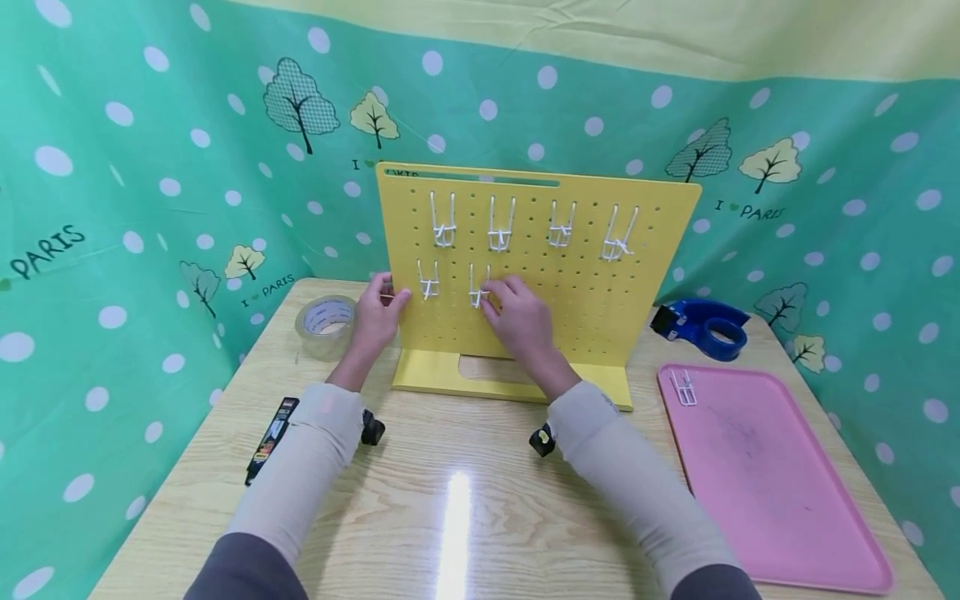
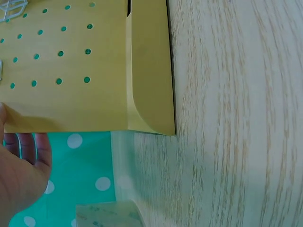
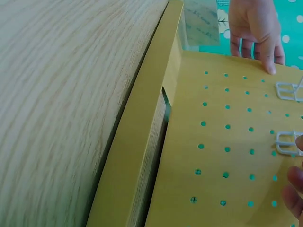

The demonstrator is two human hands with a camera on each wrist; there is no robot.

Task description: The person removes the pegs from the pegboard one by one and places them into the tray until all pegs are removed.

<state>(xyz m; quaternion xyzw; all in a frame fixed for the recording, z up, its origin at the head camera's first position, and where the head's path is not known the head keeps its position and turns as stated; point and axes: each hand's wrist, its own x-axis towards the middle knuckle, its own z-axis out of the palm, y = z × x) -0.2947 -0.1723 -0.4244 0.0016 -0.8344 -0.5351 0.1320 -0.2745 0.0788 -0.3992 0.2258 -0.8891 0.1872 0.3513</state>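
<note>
A yellow pegboard (image 1: 592, 312) stands upright on its base at the middle of the table. My left hand (image 1: 377, 312) grips its left edge, thumb on the front face and fingers behind. My right hand (image 1: 521, 321) pinches a white wire hook (image 1: 478, 297) in the lower row, on the front of the board. Just left of it hangs another white hook (image 1: 428, 288) in the same row. Several more hooks, such as the leftmost one (image 1: 444, 235), hang along the upper row. In the right wrist view the pinching fingertips (image 3: 294, 179) show only partly.
On the right lies a pink tray (image 1: 780, 492) with one white hook (image 1: 684, 389) in its far left corner. Behind it sits a blue tape dispenser (image 1: 708, 327). A roll of clear tape (image 1: 315, 337) and a black package (image 1: 272, 437) lie on the left.
</note>
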